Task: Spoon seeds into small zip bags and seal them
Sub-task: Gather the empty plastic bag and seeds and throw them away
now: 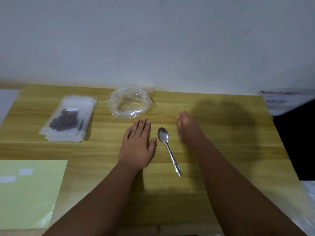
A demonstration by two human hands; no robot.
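Note:
A metal spoon (167, 147) lies on the wooden table (221, 150), bowl pointing away from me, between my two hands. My left hand (138, 143) rests flat on the table just left of the spoon, fingers straight. My right hand (186, 128) sits on its edge right of the spoon, fingers loosely curled, holding nothing. A stack of small zip bags (68, 120) lies at the far left; the top one holds dark seeds and bears a white label. A crumpled clear plastic bag (130, 103) sits at the back centre, with no seeds visible inside.
A pale green sheet (30, 193) with white labels lies at the near left. A wall runs along the table's back edge. Printed white paper (279, 99) and a dark surface (296, 142) lie beyond the right edge.

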